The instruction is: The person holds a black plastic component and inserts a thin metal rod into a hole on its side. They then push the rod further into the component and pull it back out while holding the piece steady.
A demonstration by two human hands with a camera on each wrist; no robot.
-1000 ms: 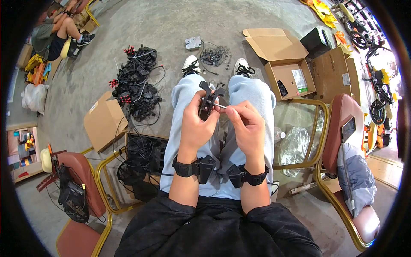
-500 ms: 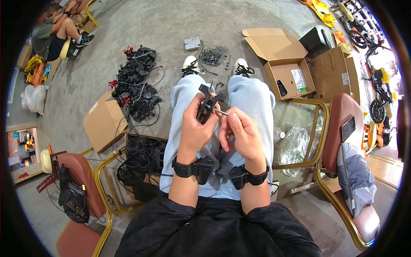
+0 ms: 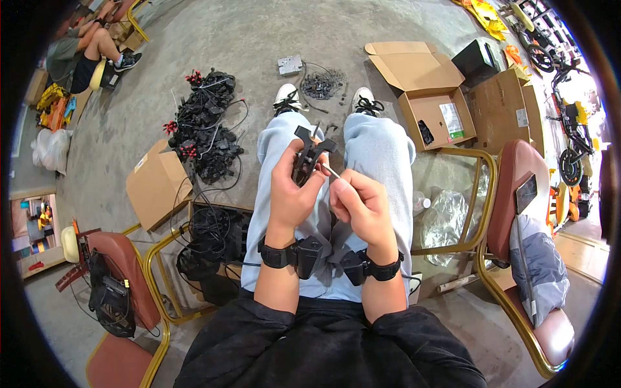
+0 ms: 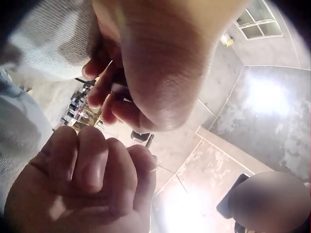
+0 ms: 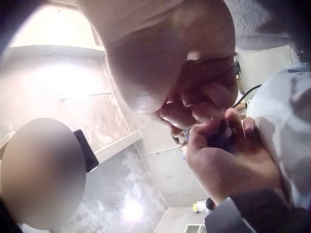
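Note:
Above the lap in the head view, the left hand [image 3: 289, 194] grips a black forked part [image 3: 306, 155], its prongs pointing up and away. The right hand [image 3: 363, 205] pinches a thin metal rod-like tool [image 3: 331, 171] between thumb and fingers, the tool's far end close to the part's right side; whether they touch I cannot tell. In the left wrist view the left hand [image 4: 160, 63] hides most of the dark part, and the right hand [image 4: 92, 179] shows curled fingers. The right wrist view has the right hand [image 5: 170, 58] beside the left hand [image 5: 233, 165], the tool hidden.
Black cabled parts [image 3: 210, 126] are heaped on the floor at left. Beyond the shoes lie a metal box [image 3: 290, 64] and small pieces [image 3: 322, 85]. An open carton [image 3: 420, 123] stands right; chairs [image 3: 511, 194] flank the lap. Another person [image 3: 77, 55] sits far left.
The left hand and the black part have shifted slightly left and down. The right hand's fingers, loosened half a second ago, are curled closer round the tool, which now slants more steeply.

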